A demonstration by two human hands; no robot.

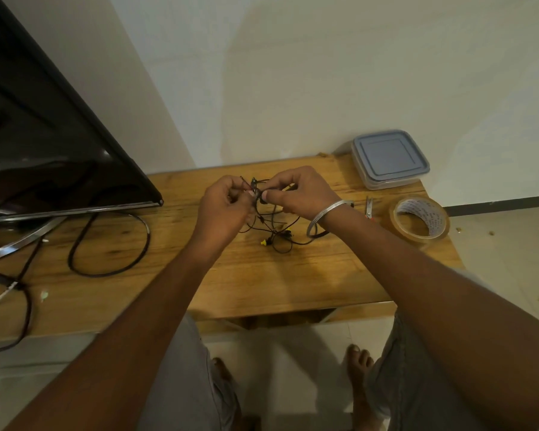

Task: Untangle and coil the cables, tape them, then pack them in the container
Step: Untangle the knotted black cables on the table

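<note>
**Both hands picking apart a cable tangle over a wooden table**

You hold the knot of thin black cables raised above the middle of the table. Its lower loops trail on the wood, probably so the snags hang loose. Your left hand and right hand each pinch strands with curled fingers. The lidded container sits at 1 o'clock. The tape roll and small cutters lie at 3 o'clock, within reach. A television stands at 9 o'clock, with a plain wall behind and a tiled floor below.

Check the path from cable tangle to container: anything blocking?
Yes: the lid sits on the container at the far right corner of the table. Nothing else visible lies between it and the cable tangle held by left hand and right hand.
</note>
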